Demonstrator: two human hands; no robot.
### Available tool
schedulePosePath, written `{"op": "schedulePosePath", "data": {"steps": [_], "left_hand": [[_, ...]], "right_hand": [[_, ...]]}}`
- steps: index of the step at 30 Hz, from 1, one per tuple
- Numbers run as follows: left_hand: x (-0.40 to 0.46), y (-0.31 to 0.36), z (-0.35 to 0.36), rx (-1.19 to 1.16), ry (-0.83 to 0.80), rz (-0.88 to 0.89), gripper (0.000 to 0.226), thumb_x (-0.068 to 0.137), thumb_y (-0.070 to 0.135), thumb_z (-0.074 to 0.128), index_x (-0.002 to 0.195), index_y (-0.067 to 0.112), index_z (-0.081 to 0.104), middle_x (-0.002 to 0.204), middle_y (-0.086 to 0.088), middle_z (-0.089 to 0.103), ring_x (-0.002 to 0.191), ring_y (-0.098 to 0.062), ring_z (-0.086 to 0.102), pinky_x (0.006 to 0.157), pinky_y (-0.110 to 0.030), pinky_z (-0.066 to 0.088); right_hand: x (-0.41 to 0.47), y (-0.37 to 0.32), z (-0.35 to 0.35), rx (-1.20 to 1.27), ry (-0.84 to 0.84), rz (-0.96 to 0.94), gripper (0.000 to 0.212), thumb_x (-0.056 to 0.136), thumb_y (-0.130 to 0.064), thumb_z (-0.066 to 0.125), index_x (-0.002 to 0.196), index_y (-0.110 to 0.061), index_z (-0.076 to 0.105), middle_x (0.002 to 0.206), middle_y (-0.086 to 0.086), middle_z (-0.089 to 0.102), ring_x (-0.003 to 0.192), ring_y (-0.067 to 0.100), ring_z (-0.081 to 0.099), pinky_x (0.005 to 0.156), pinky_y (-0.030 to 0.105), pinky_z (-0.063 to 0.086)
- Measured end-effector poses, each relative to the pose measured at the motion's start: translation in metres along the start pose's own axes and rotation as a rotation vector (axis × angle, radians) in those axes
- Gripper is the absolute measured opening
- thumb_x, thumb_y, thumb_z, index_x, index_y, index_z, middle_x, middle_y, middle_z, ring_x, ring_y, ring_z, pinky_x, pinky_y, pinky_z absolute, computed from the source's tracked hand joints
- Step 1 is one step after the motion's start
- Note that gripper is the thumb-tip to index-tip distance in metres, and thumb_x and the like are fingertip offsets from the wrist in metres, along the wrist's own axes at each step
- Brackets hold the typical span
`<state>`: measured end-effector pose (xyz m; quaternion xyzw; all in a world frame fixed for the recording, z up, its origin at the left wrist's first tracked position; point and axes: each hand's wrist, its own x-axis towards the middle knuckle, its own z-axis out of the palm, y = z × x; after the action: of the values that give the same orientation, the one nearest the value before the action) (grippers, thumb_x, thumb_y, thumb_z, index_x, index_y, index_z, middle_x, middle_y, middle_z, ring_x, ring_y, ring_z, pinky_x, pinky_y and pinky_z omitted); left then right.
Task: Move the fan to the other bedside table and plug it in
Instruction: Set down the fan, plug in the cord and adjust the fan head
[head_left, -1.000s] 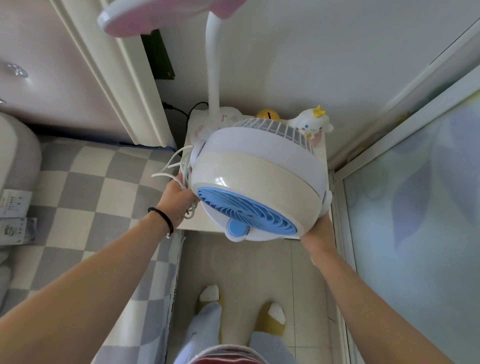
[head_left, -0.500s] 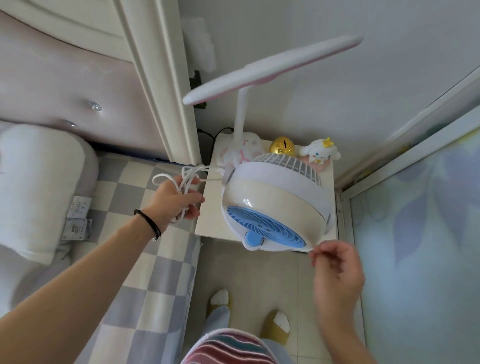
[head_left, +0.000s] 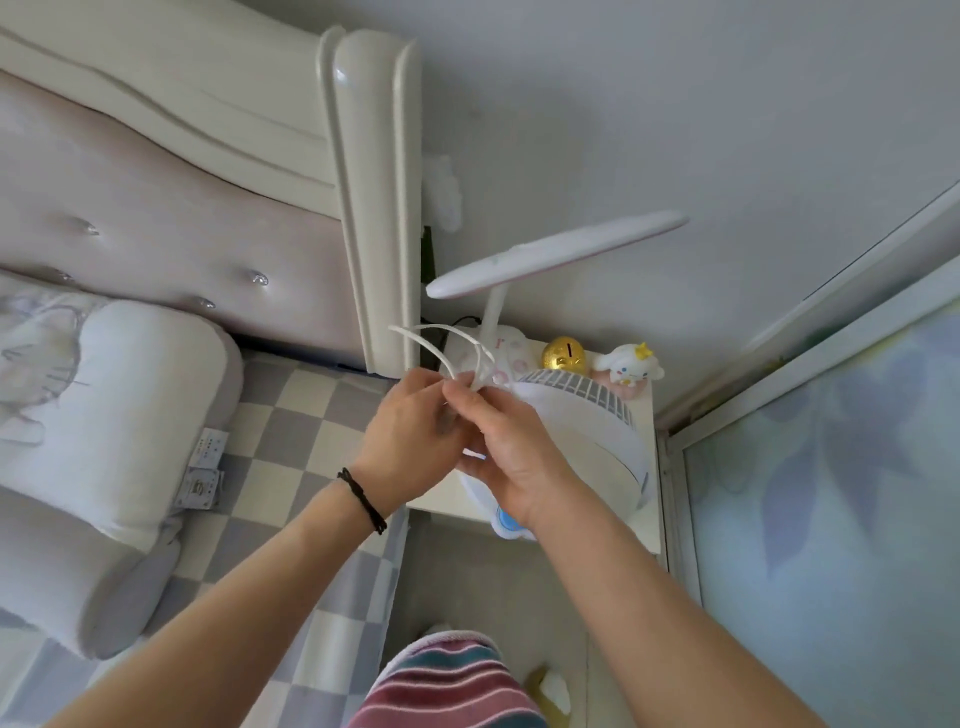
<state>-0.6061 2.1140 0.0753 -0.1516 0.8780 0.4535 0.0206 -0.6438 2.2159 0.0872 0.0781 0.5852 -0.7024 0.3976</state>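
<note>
The white fan with a blue grille rests on the white bedside table, tilted toward me, free of my hands. Its white cord loops up in front of the bedpost. My left hand and my right hand meet just left of the fan, both pinching the bundled cord. My right hand hides most of the fan's blue front. The plug is not visible.
A pink-and-white desk lamp, a gold ball and a white plush toy crowd the table's back. The bed with checkered sheet, pillow and headboard post lies left. A frosted glass door stands right.
The fan has been set down on the table and let go. My right hand has moved left from the fan to join my left hand on the cord. My view has tilted up.
</note>
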Motion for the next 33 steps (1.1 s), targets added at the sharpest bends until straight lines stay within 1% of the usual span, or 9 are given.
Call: {"op": "schedulePosePath", "data": {"steps": [3, 6, 8, 12, 16, 22, 26, 30, 33], "left_hand": [[0.002, 0.016, -0.004, 0.013, 0.024, 0.181, 0.044, 0.078, 0.03, 0.05, 0.118, 0.017, 0.062, 0.114, -0.005, 0.056, 0.11, -0.023, 0.052, 0.097, -0.033, 0.042], [0.008, 0.032, -0.009, -0.054, -0.024, 0.328, 0.039, 0.082, 0.024, 0.051, 0.12, 0.019, 0.061, 0.104, 0.014, 0.055, 0.101, -0.014, 0.054, 0.082, -0.019, 0.047], [0.012, 0.041, -0.01, -0.076, -0.057, 0.352, 0.045, 0.085, 0.014, 0.053, 0.129, 0.023, 0.052, 0.107, 0.026, 0.047, 0.103, -0.009, 0.052, 0.083, -0.022, 0.049], [0.021, 0.055, -0.002, -0.077, -0.075, 0.318, 0.05, 0.087, 0.004, 0.051, 0.132, 0.024, 0.047, 0.12, 0.004, 0.053, 0.106, -0.014, 0.051, 0.093, -0.029, 0.047], [0.031, 0.077, 0.014, -0.02, -0.15, 0.33, 0.045, 0.088, 0.007, 0.049, 0.129, 0.024, 0.052, 0.12, -0.008, 0.06, 0.108, -0.022, 0.054, 0.094, -0.036, 0.046], [0.052, 0.111, 0.066, 0.048, -0.26, 0.319, 0.042, 0.088, 0.009, 0.05, 0.128, 0.019, 0.054, 0.122, -0.008, 0.06, 0.11, -0.022, 0.057, 0.096, -0.035, 0.045], [0.064, 0.132, 0.106, 0.103, -0.316, 0.309, 0.042, 0.086, 0.008, 0.048, 0.127, 0.019, 0.055, 0.118, -0.007, 0.062, 0.106, -0.019, 0.058, 0.092, -0.026, 0.043], [0.078, 0.161, 0.149, 0.15, -0.369, 0.289, 0.041, 0.087, 0.01, 0.047, 0.127, 0.019, 0.054, 0.119, -0.007, 0.062, 0.107, -0.02, 0.059, 0.093, -0.027, 0.044], [0.079, 0.19, 0.186, 0.151, -0.471, 0.267, 0.043, 0.089, 0.013, 0.047, 0.131, 0.019, 0.049, 0.12, -0.012, 0.06, 0.109, -0.026, 0.057, 0.095, -0.032, 0.045]], "right_hand": [[-0.001, -0.021, -0.011, 0.062, 0.031, -0.048, 0.007, 0.086, -0.018, 0.064, 0.088, -0.013, 0.06, 0.076, 0.0, 0.066, 0.068, 0.011, 0.064, 0.061, 0.025, 0.051], [0.001, -0.048, -0.027, 0.153, 0.059, -0.084, 0.011, 0.088, -0.009, 0.058, 0.079, -0.013, 0.062, 0.062, -0.002, 0.068, 0.057, 0.01, 0.065, 0.059, 0.026, 0.053], [0.002, -0.064, -0.043, 0.257, 0.126, -0.063, 0.016, 0.09, -0.005, 0.052, 0.076, -0.011, 0.059, 0.058, 0.001, 0.067, 0.054, 0.012, 0.064, 0.054, 0.023, 0.054], [-0.002, -0.084, -0.093, 0.481, 0.294, -0.042, 0.014, 0.09, -0.008, 0.048, 0.081, -0.006, 0.057, 0.075, 0.008, 0.063, 0.071, 0.019, 0.06, 0.054, 0.027, 0.053], [-0.018, -0.096, -0.142, 0.613, 0.384, -0.094, 0.015, 0.092, -0.009, 0.045, 0.078, -0.008, 0.051, 0.063, 0.008, 0.063, 0.069, 0.02, 0.056, 0.05, 0.027, 0.052], [-0.037, -0.098, -0.212, 0.437, 0.461, 0.001, 0.014, 0.092, -0.01, 0.048, 0.079, -0.006, 0.05, 0.067, 0.011, 0.062, 0.065, 0.02, 0.052, 0.063, 0.03, 0.041], [-0.045, -0.093, -0.263, 0.159, 0.641, 0.097, 0.021, 0.091, -0.002, 0.051, 0.072, -0.01, 0.051, 0.071, 0.008, 0.048, 0.062, 0.019, 0.047, 0.049, 0.033, 0.047], [-0.051, -0.098, -0.307, 0.046, 0.737, -0.034, 0.02, 0.085, 0.007, 0.056, 0.07, -0.006, 0.053, 0.071, 0.011, 0.055, 0.057, 0.021, 0.056, 0.039, 0.03, 0.051], [-0.047, -0.113, -0.33, 0.23, 0.664, -0.184, 0.019, 0.091, 0.001, 0.052, 0.073, -0.004, 0.054, 0.057, 0.007, 0.066, 0.045, 0.013, 0.064, 0.042, 0.028, 0.054]]}}
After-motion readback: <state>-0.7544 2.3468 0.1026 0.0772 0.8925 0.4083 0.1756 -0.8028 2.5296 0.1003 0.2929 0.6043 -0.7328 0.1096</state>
